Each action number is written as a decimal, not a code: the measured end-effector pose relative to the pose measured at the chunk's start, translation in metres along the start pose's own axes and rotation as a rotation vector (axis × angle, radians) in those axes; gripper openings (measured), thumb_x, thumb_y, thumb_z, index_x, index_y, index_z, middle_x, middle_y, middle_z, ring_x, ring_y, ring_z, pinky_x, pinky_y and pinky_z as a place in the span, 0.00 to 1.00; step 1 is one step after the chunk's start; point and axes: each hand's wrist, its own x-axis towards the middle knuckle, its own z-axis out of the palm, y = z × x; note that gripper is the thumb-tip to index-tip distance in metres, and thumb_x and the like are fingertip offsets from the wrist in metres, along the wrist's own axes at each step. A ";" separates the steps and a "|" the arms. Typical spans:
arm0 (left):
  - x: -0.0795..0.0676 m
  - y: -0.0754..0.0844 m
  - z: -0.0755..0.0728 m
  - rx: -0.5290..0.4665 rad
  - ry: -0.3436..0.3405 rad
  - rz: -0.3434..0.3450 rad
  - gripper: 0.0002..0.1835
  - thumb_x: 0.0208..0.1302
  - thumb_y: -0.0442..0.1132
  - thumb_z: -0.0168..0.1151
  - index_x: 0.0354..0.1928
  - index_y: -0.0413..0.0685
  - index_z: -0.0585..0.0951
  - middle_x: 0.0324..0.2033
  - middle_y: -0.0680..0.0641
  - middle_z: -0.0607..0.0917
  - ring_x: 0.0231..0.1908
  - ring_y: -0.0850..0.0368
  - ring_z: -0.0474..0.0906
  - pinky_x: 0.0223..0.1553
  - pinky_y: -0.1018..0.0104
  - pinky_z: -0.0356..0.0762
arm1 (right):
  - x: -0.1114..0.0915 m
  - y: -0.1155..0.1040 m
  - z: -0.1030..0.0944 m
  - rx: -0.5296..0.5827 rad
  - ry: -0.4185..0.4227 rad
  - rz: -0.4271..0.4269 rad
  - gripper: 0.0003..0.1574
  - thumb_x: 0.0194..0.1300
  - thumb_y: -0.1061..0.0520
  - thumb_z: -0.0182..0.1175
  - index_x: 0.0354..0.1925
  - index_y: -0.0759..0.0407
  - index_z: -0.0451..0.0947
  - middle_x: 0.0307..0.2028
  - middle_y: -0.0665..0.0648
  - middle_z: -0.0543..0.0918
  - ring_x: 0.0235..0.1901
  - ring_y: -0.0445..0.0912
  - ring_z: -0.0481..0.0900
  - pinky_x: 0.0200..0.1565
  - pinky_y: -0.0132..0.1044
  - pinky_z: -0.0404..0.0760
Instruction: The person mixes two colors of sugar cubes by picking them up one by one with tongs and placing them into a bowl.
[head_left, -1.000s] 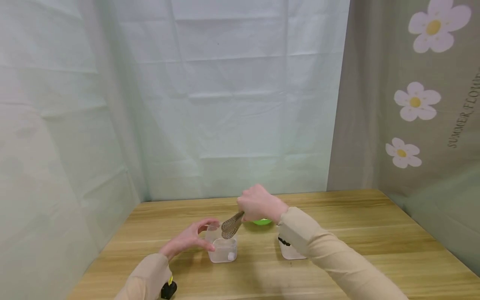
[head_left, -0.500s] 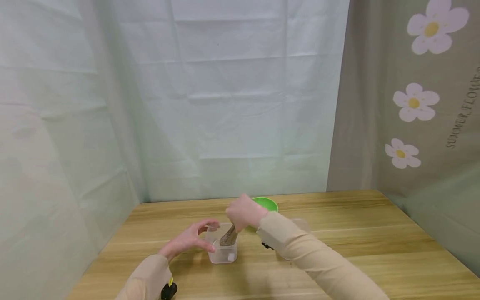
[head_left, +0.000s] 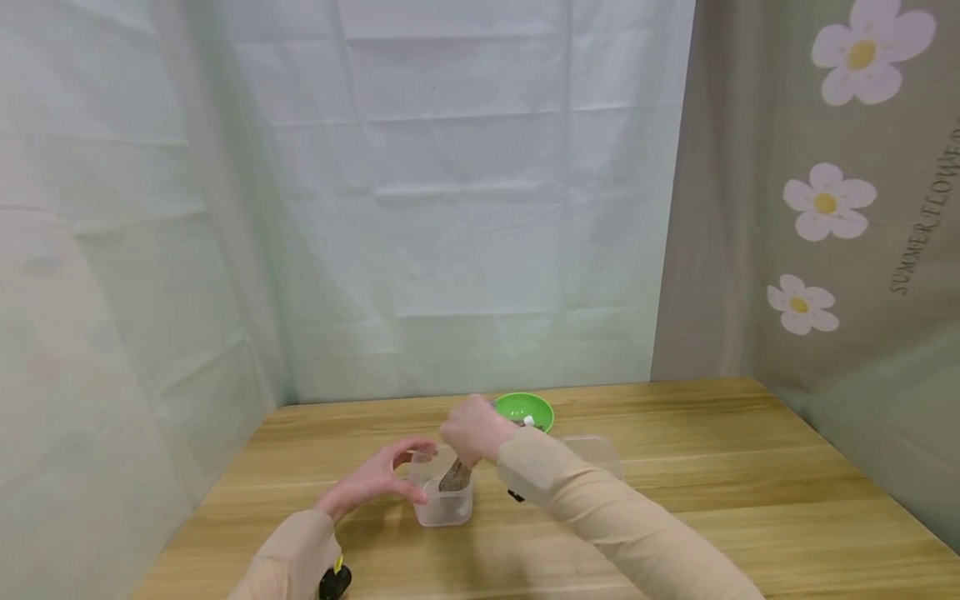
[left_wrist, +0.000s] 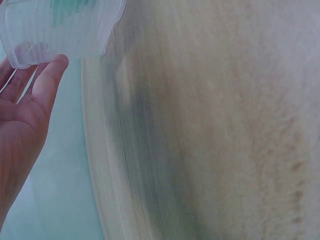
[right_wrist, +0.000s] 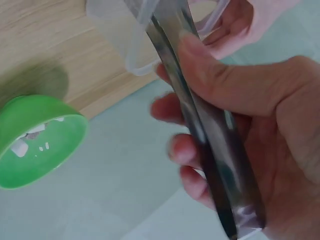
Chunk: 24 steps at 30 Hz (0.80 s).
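Note:
My left hand (head_left: pixel 378 479) holds a clear plastic container (head_left: pixel 444 510) from its left side, thumb at the near side and fingers at the far side. In the left wrist view its fingertips touch the container's ribbed wall (left_wrist: pixel 85 35). My right hand (head_left: pixel 477 429) grips a pair of metal tongs (head_left: pixel 456 477), whose heads point down inside the container. The right wrist view shows the tongs' arms (right_wrist: pixel 200 120) squeezed near each other between thumb and fingers. Whether the heads pinch anything is hidden.
Behind the right hand stands a green bowl (head_left: pixel 528 402) with white pieces (right_wrist: pixel 20 147) in it. Another clear container (head_left: pixel 596 452) sits to the right, partly behind the right sleeve. Curtains enclose the wooden table (head_left: pixel 720 467).
My right hand has moved left and down, bringing the tongs' heads into the container. A white piece seen in its front right corner no longer shows there. The left hand stays put.

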 end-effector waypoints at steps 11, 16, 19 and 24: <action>-0.001 -0.001 0.001 0.026 0.009 0.003 0.40 0.45 0.37 0.71 0.61 0.37 0.63 0.56 0.39 0.68 0.56 0.41 0.59 0.52 0.42 0.57 | -0.003 -0.002 -0.003 -0.031 0.007 0.024 0.08 0.48 0.51 0.65 0.20 0.45 0.74 0.17 0.43 0.70 0.17 0.38 0.63 0.21 0.31 0.68; -0.001 0.000 0.001 0.021 0.004 0.010 0.39 0.46 0.37 0.71 0.61 0.38 0.64 0.56 0.37 0.68 0.56 0.42 0.59 0.53 0.42 0.56 | -0.004 -0.011 -0.005 -0.092 0.017 0.033 0.08 0.50 0.51 0.63 0.19 0.43 0.73 0.16 0.42 0.70 0.17 0.37 0.62 0.20 0.31 0.67; -0.001 0.001 0.001 0.018 0.004 0.015 0.38 0.46 0.36 0.70 0.60 0.40 0.65 0.57 0.37 0.68 0.56 0.42 0.60 0.52 0.43 0.56 | -0.004 -0.012 -0.004 -0.108 0.021 0.030 0.09 0.50 0.51 0.63 0.19 0.43 0.73 0.16 0.42 0.69 0.16 0.38 0.60 0.20 0.30 0.65; -0.001 0.000 0.001 0.010 0.005 0.007 0.39 0.46 0.36 0.70 0.61 0.37 0.64 0.56 0.36 0.67 0.56 0.43 0.60 0.52 0.43 0.57 | -0.004 -0.005 0.001 -0.101 0.077 0.009 0.10 0.48 0.53 0.63 0.17 0.44 0.71 0.15 0.42 0.69 0.15 0.37 0.60 0.18 0.29 0.67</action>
